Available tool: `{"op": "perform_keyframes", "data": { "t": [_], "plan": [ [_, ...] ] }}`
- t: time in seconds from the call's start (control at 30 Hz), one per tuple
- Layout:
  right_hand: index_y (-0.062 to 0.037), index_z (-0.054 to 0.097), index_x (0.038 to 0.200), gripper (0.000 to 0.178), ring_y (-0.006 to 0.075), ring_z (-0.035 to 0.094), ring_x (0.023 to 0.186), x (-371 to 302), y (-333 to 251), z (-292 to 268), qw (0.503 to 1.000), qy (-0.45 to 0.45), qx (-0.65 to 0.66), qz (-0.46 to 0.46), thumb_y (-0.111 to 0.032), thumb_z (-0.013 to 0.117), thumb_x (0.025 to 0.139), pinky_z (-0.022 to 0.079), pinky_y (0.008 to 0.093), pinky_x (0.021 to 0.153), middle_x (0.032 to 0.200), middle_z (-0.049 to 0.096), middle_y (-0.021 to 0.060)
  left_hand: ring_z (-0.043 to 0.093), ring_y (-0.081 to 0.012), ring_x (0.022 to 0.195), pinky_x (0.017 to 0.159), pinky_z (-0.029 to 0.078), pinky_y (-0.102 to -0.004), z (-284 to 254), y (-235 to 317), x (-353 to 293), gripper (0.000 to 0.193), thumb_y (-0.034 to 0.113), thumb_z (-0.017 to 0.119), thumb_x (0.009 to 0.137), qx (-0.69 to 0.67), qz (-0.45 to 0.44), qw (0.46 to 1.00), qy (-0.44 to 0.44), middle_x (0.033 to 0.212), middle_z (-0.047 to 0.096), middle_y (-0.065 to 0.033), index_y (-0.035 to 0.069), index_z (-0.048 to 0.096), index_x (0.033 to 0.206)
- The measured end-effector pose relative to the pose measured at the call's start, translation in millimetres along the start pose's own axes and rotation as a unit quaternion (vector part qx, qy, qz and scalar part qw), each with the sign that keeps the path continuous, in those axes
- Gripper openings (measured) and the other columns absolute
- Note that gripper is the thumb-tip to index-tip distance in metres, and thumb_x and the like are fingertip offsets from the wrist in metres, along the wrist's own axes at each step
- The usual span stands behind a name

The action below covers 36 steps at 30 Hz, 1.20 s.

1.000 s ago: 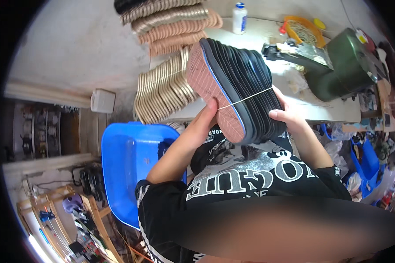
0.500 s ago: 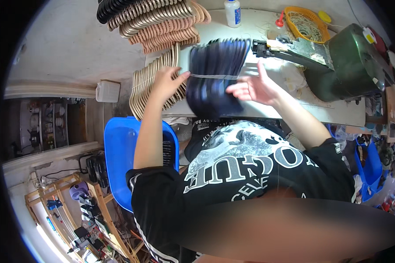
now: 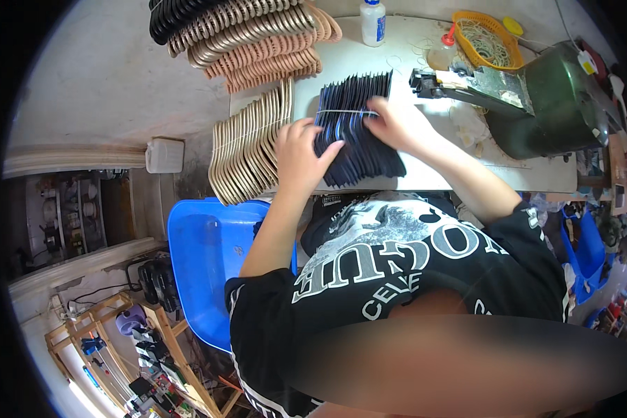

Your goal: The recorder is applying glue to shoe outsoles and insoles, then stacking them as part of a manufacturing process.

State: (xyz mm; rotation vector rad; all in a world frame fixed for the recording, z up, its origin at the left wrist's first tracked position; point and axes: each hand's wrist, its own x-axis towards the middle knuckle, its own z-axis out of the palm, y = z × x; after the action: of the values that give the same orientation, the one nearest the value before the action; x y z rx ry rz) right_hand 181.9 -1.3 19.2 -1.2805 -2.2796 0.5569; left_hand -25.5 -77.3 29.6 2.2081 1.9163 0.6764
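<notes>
Dark sole bundle (image 3: 359, 157), partly hidden
Left hand (image 3: 302, 148) nine o'clock, right hand (image 3: 400, 125) two, grips unclear; bench edge (image 3: 430, 186) six o'clock.

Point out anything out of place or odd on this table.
Thin pale strands lie loose on the white table, left of the yellow basket; they look stray because similar ones are heaped inside it. Otherwise nothing stands out: the dark banded bundle shows no obvious damage, and I see no spill.

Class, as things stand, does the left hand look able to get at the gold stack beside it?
Probably yes: the left hand is close beside the gold stack, nothing visible between; it need only leave the dark bundle.
</notes>
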Motion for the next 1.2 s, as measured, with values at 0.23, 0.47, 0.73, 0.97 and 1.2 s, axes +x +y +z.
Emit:
{"op": "perform_keyframes", "data": {
  "t": [0.23, 0.47, 0.73, 0.97, 1.2],
  "plan": [
    [-0.0035, 0.063, 0.088, 0.041, 0.031, 0.062, 0.086, 71.6, -4.3, 27.2, 0.976, -0.214, -0.018, 0.024, -0.041, 0.07, 0.073, 0.049, 0.0392, 0.076, 0.094, 0.063, 0.0157, 0.056, -0.0241, 0.097, 0.089, 0.042, -0.0375, 33.8, 25.0, 25.5, 0.031, 0.032, 0.071, 0.073, -0.147, 0.386, 0.909, -0.048, 0.095, 0.062, -0.0069, 0.007, 0.064, 0.089],
    [-0.0029, 0.063, 0.073, 0.031, 0.0129, 0.048, 0.05, 128.5, 8.3, 23.7, 0.842, -0.523, 0.095, 0.089, -0.033, 0.066, 0.078, 0.039, 0.0287, 0.048, 0.053, 0.049, 0.0006, 0.052, -0.0231, 0.115, 0.109, 0.022, -0.0497, 58.6, 31.6, 25.2, 0.053, 0.046, 0.07, 0.071, -0.07, 0.344, 0.936, -0.03, 0.111, 0.059, -0.0076, 0.008, 0.061, 0.107],
    [-0.007, 0.071, 0.087, 0.015, 0.0194, 0.062, 0.064, 216.1, 72.4, 4.3, 0.929, -0.218, -0.298, -0.018, -0.017, 0.065, 0.078, 0.047, 0.0334, 0.053, 0.075, 0.066, 0.0089, 0.05, -0.0184, 0.105, 0.096, 0.027, -0.0469, 60.5, 37.8, 13.4, 0.051, 0.051, 0.066, 0.071, -0.03, 0.29, 0.956, 0.016, 0.102, 0.056, -0.0036, 0.01, 0.061, 0.1],
    [-0.0006, 0.07, 0.091, 0.019, 0.0304, 0.066, 0.09, 200.3, 69.0, 10.9, 0.872, -0.211, -0.442, -0.008, -0.007, 0.061, 0.077, 0.053, 0.0401, 0.073, 0.096, 0.068, 0.0148, 0.049, -0.0186, 0.108, 0.089, 0.031, -0.0455, 62.7, 43.7, 4.7, 0.057, 0.05, 0.068, 0.069, 0.03, 0.263, 0.963, -0.044, 0.108, 0.056, -0.0042, 0.008, 0.06, 0.107],
    [0.0033, 0.068, 0.087, 0.019, 0.0374, 0.064, 0.088, 140.6, 7.2, 18.3, 0.935, -0.204, -0.283, 0.061, -0.01, 0.056, 0.08, 0.052, 0.0451, 0.074, 0.094, 0.066, 0.0229, 0.049, -0.0214, 0.112, 0.091, 0.033, -0.0449, 67.5, 39.2, 8.3, 0.06, 0.051, 0.068, 0.07, -0.022, 0.239, 0.971, 0.011, 0.115, 0.055, -0.0099, 0.007, 0.059, 0.11]
  ]
}}
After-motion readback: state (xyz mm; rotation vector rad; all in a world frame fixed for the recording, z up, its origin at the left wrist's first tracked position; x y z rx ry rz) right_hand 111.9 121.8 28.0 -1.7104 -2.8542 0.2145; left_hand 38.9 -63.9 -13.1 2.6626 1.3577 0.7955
